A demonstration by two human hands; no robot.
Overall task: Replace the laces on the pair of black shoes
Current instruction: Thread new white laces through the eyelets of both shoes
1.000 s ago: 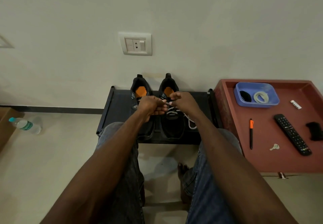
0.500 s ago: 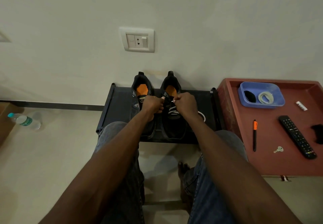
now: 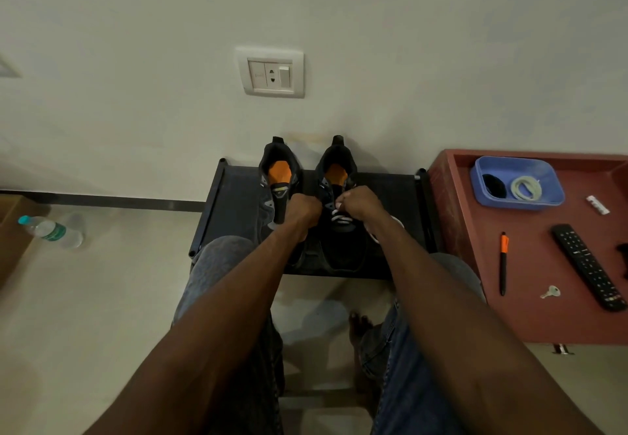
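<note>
I sit in a home room: a plain wall with a switch socket plate (image 3: 271, 72), a low black shoe rack (image 3: 234, 203), and a red table (image 3: 550, 319) holding a TV remote (image 3: 589, 266) and a key (image 3: 550, 292).

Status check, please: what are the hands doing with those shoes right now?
Left hand and right hand both gripping white lace. Right shoe part-laced. Nothing in the way.

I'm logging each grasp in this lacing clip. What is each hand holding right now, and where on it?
Both the left hand and the right hand pinch the white lace above the right shoe's upper eyelets; the exact spot is hidden.
</note>
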